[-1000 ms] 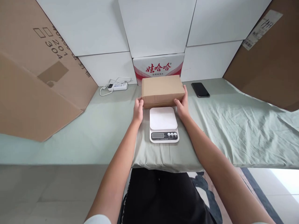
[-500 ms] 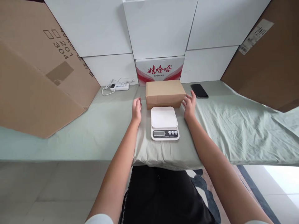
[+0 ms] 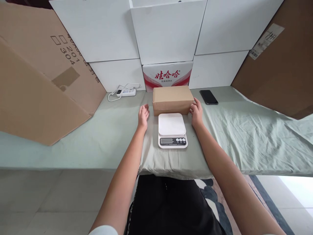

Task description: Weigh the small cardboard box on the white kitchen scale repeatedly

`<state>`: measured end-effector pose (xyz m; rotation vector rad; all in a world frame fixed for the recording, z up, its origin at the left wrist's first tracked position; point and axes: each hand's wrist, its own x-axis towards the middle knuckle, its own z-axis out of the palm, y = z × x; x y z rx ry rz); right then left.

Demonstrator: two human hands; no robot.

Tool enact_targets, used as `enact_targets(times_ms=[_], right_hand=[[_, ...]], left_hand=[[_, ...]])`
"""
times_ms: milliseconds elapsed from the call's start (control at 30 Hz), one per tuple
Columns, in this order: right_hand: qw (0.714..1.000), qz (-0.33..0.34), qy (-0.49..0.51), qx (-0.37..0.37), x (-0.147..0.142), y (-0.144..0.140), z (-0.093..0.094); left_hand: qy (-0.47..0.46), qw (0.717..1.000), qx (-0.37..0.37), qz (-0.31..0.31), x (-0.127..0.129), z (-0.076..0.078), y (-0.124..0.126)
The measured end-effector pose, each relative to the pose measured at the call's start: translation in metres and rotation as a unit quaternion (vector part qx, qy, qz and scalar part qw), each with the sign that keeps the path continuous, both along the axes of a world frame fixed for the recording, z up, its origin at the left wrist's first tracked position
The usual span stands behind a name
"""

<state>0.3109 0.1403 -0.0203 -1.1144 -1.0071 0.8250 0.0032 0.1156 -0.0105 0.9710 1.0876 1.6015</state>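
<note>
A brown cardboard box (image 3: 173,96) lies lengthwise on the cloth-covered table, just behind a white kitchen scale (image 3: 172,130). The scale's weighing plate carries nothing, and its small display looks blank. To the left of the box, my left hand (image 3: 143,115) rests on its edge with loosely curled fingers, a small gap away from the carton. At the box's right end is my right hand (image 3: 197,111); its slightly bent fingers are at the corner and seem to touch the side. Nothing is held in either hand.
A white power strip with a cable (image 3: 127,92) lies back left, and a black phone (image 3: 208,97) back right. White boxes (image 3: 168,36) and a printed carton (image 3: 167,75) wall off the back. Large cardboard panels stand at left (image 3: 41,98) and right (image 3: 281,71).
My right hand's fingers have drawn in closer to the box's right end. The left hand has turned slightly, its fingers spreading a little toward the box. The box and scale stay put.
</note>
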Motion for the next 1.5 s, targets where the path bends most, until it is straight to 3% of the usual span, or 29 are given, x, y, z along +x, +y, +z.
enact_targets(times_ms=[167,500,967,1100,1200,1300,1400,1500], right_hand=[[1.000,0.019,-0.013,0.009,0.000,-0.002,0.001],[0.999,0.039,-0.009,0.032,-0.014,-0.020,0.022],[0.994,0.039,-0.083,0.052,-0.026,-0.026,0.026],[0.991,0.039,-0.100,0.076,-0.030,-0.029,0.039],[0.981,0.044,-0.134,0.133,-0.022,-0.042,0.059],[0.962,0.065,-0.191,0.182,-0.005,-0.071,0.071],[0.952,0.071,-0.233,0.186,0.008,-0.107,0.059],[0.952,0.063,-0.241,0.177,0.012,-0.131,0.034]], left_hand=[[0.007,1.000,-0.006,-0.012,0.005,0.004,-0.003],[0.030,0.997,-0.025,-0.061,0.015,0.014,-0.017],[0.096,0.991,0.025,-0.085,0.020,0.003,-0.012],[0.127,0.987,0.074,-0.067,0.021,0.014,-0.014],[0.136,0.979,0.139,-0.055,0.021,0.034,-0.035],[0.133,0.972,0.185,-0.060,0.017,0.049,-0.074],[0.138,0.971,0.181,-0.069,0.011,0.047,-0.115],[0.145,0.975,0.145,-0.081,0.008,0.034,-0.142]])
